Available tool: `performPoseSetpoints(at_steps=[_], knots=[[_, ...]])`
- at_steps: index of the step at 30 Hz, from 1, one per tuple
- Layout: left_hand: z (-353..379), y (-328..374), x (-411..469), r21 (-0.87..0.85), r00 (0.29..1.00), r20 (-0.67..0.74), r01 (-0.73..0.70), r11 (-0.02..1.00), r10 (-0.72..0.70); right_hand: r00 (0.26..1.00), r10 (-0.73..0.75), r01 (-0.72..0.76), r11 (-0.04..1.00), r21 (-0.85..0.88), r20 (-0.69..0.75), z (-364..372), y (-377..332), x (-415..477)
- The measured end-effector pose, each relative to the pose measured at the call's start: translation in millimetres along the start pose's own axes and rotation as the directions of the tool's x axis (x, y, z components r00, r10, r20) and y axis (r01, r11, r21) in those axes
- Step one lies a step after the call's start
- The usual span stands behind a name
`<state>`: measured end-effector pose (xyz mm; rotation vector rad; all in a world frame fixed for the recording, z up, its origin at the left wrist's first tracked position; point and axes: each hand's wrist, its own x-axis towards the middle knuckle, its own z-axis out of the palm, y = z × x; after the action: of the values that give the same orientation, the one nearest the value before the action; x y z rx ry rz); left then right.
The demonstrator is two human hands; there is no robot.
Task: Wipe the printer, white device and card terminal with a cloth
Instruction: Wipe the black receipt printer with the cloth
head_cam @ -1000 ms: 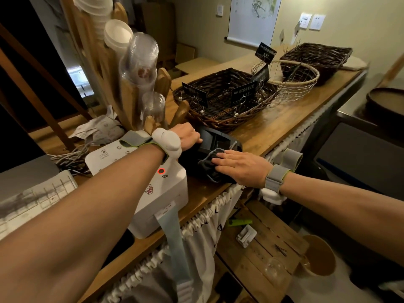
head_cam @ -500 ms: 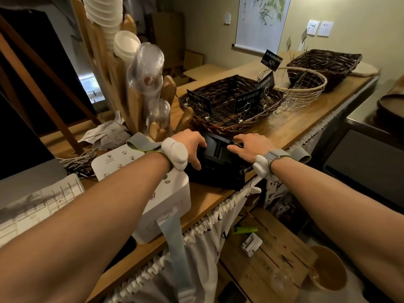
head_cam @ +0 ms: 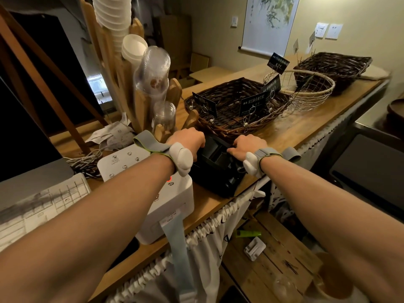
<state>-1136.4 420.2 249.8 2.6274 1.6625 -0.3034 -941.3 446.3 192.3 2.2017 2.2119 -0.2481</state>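
Gripping the card terminal [head_cam: 215,166] from both sides at the front edge of the wooden tabletop [head_cam: 290,130]: left hand [head_cam: 185,139] curled over the far left corner, right hand [head_cam: 248,145] curled over the far right, thumb laid along the top. No cloth in plain sight; impossible to tell if hidden under the right palm. Just left of the terminal, near but apparently not touching, the white device [head_cam: 153,186], with a paper strip [head_cam: 175,237] hanging from its front slot over the edge. Directly behind, a dark wicker basket [head_cam: 231,106] with clipped price cards. Further left, stacked cups [head_cam: 150,68] in a wooden rack.

Judged by looks: a rigid, smooth plastic housing, light enough to slide or tip under a firm wipe, hence worth bracing. Best held by the solid side walls or rear corners, as here, away from the recessed top and any keys or screen, likely the delicate parts. Probably tethered by a cable, so better turned in place than lifted. Little margin in front, with a drop to the shelf [head_cam: 273,248] below.
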Motion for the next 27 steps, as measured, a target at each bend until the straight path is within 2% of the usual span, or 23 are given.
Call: performPoseSetpoints(at_steps=[6, 15, 20, 23, 25, 27], knots=[[3, -1, -3, -0.016, 1.000, -0.006, 0.017, 1.000, -0.017, 1.000, -0.020, 0.019, 0.999, -0.025, -0.005, 4, -14, -7], [6, -2, -9, -0.004, 1.000, -0.010, 0.024, 1.000, -0.024, 0.988, -0.147, 0.153, 0.979, -0.138, 0.052, -8, -14, -20], [4, -2, -11, -0.020, 1.000, 0.014, 0.021, 1.000, -0.021, 0.988, -0.138, 0.148, 0.976, -0.163, 0.071, -16, -14, -24], [-3, -3, -15, -0.079, 0.999, 0.001, 0.032, 0.996, -0.032, 0.991, -0.133, 0.132, 0.990, -0.050, -0.026, -32, -16, -28], [-11, -7, -27, -0.144, 0.998, -0.044, 0.032, 0.989, -0.039, 0.980, -0.164, 0.176, 0.979, 0.106, -0.111, -42, -25, -32], [-20, -11, -36, -0.206, 0.996, -0.068, 0.044, 0.978, -0.059, 0.971, -0.199, 0.228, 0.938, 0.259, -0.137, -48, -40, -32]])
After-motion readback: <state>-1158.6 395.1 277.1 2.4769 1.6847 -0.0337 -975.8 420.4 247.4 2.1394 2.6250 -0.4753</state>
